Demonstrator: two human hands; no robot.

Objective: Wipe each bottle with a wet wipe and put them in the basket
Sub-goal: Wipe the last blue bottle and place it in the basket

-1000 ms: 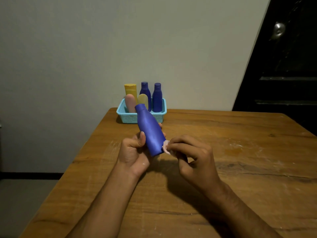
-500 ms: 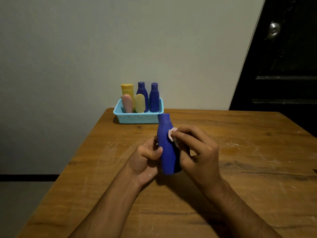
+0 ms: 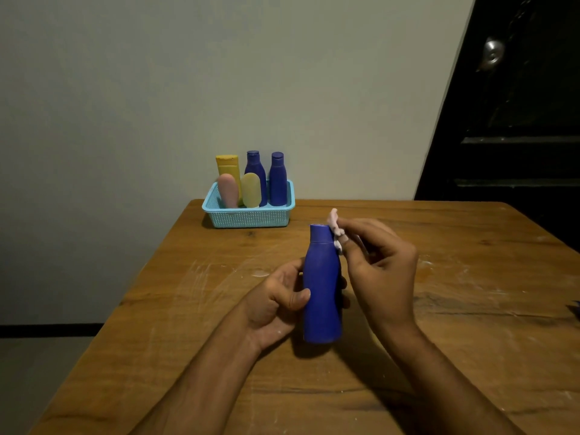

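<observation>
Left hand [image 3: 276,306] grips the blue bottle [image 3: 321,287] upright just above the worktop [image 3: 470,324]. Right hand [image 3: 381,271] pinches a crumpled wipe [image 3: 335,226] against the bottle's cap. The basket [image 3: 248,215] sits well behind.

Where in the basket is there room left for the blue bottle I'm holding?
The basket is crowded at left and middle with five bottles. Its right end, between the right-hand blue bottle and the right wall, looks bare. The front strip also seems open.
</observation>
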